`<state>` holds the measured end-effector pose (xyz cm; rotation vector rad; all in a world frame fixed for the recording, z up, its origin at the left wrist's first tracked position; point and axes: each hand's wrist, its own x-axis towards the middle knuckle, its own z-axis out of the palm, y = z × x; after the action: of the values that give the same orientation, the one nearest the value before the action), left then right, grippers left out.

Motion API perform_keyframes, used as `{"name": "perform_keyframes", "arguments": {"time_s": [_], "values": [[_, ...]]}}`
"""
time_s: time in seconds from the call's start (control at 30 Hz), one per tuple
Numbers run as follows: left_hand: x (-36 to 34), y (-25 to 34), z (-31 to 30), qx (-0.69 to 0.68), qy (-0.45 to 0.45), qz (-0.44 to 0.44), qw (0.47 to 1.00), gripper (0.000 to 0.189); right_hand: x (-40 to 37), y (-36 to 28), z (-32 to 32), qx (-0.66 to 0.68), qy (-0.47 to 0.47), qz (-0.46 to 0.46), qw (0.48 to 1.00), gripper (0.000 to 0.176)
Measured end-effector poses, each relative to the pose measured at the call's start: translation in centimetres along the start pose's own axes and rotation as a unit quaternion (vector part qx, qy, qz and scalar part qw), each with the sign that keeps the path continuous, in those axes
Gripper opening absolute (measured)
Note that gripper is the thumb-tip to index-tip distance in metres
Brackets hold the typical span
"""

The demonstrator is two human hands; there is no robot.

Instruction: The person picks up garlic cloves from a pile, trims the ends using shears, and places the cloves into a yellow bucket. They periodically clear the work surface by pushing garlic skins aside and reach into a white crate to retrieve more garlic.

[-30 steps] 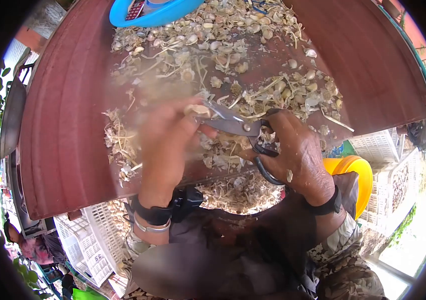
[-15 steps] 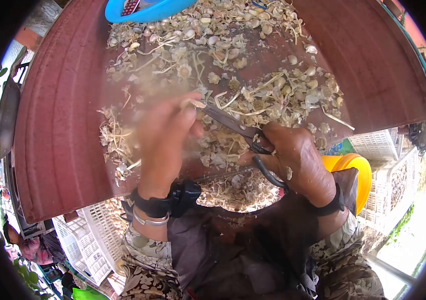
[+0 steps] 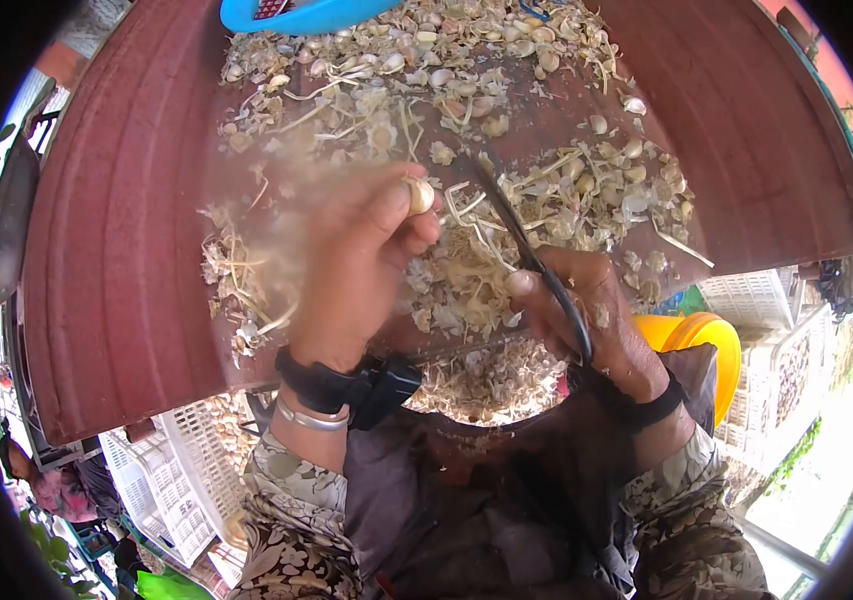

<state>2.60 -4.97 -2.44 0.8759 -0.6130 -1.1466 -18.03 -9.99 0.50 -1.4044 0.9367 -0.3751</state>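
Observation:
Between the thumb and fingers of my left hand [image 3: 361, 235] is a pale garlic clove [image 3: 421, 197]. My right hand [image 3: 586, 305] is wrapped round the handles of dark scissors [image 3: 518, 235], whose blades point up and to the left, to the right of the clove and apart from it. Garlic cloves, dry skins and stems [image 3: 576, 190] lie scattered on the reddish-brown table [image 3: 116, 220] around both hands. A haze blurs the area beside my left hand.
A blue basin [image 3: 311, 14] stands at the table's far edge. Yellow buckets [image 3: 714, 350] and white crates [image 3: 771, 375] are at the lower right, with more crates [image 3: 171, 480] at the lower left. Garlic scraps [image 3: 491, 385] lie below the near edge. A person [image 3: 61, 490] is at the far left.
The scissors have moved away from the piece in my left hand and now point more steeply upward. My left hand has shifted slightly right, and the clove shows more fully.

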Motion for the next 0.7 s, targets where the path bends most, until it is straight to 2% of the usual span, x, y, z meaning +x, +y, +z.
{"name": "perform_keyframes", "arguments": {"time_s": [0.07, 0.1, 0.2, 0.23, 0.33, 0.37, 0.5, 0.6, 0.7], "values": [[0.0, -0.4, -0.3, -0.026, 0.015, -0.028, 0.999, 0.026, 0.5, 1.2, -0.2, 0.072, 0.006, -0.019, 0.997, 0.041], [-0.2, -0.5, -0.2, 0.010, 0.015, -0.026, 1.000, 0.025, 0.7, 1.4, -0.2, 0.100, 0.018, -0.007, 0.995, 0.041], [-0.7, -0.2, 0.9, 0.105, -0.014, -0.030, 0.994, 0.023, 2.0, 2.8, 0.0, -0.059, 0.103, -0.144, 0.982, 0.036], [-1.0, -0.1, 1.3, 0.126, -0.037, -0.041, 0.991, 0.022, 2.0, 2.7, 0.1, -0.050, 0.106, -0.142, 0.983, 0.035], [-2.0, -0.3, 2.4, 0.137, -0.075, -0.066, 0.986, 0.017, 1.9, 3.2, 0.7, -0.039, 0.129, -0.223, 0.965, 0.034], [-2.3, -0.4, 2.7, 0.143, -0.076, -0.072, 0.984, 0.018, 1.8, 2.3, 0.2, -0.048, 0.079, -0.180, 0.979, 0.030], [-3.2, -0.6, 2.8, 0.126, -0.082, -0.073, 0.986, 0.019, 1.3, 2.8, 1.4, 0.076, 0.072, -0.171, 0.980, 0.020], [-4.1, -1.3, 2.5, 0.109, -0.093, -0.056, 0.988, 0.008, 0.8, 3.2, 1.3, 0.095, 0.041, -0.177, 0.979, 0.016], [-5.6, -0.7, 3.2, 0.116, -0.043, -0.076, 0.989, 0.013, -0.2, 2.4, 1.5, 0.088, -0.006, -0.168, 0.982, 0.015]]}}
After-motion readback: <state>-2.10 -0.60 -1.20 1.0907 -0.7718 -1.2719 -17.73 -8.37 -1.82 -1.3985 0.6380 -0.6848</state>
